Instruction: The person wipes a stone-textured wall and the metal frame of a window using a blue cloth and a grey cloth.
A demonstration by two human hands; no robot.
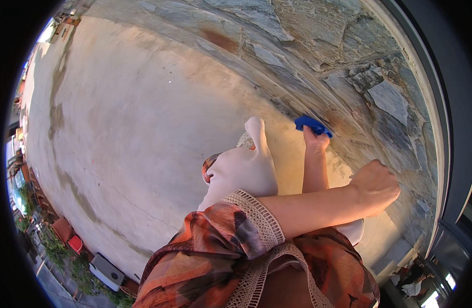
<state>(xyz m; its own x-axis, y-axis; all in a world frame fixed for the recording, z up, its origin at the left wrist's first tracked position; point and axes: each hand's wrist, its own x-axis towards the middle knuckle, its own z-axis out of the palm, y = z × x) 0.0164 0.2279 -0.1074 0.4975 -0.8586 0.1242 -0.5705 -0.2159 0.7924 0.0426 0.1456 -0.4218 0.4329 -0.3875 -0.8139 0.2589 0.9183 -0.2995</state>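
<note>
A bunched blue cloth (312, 126) is in my right hand (316, 142), with the fingers over it and mostly hidden. The cloth lies against the foot of a wall clad in irregular stone slabs (374, 92), where it meets the concrete floor (136, 115). My left forearm crosses over the right one. At its end, my left hand (376, 188) is curled into a fist in front of the stonework, nearer to me than the cloth. Its palm side is turned away, and I see nothing held in it. White trousers (247, 173) cover my bent leg, left of the right forearm.
A dark metal frame (428, 57) borders the wall at the right. Along the far left edge stand green plants (53, 246), a red pot (76, 243) and a grey box (107, 271). My loose orange patterned sleeve (216, 235) has a lace cuff.
</note>
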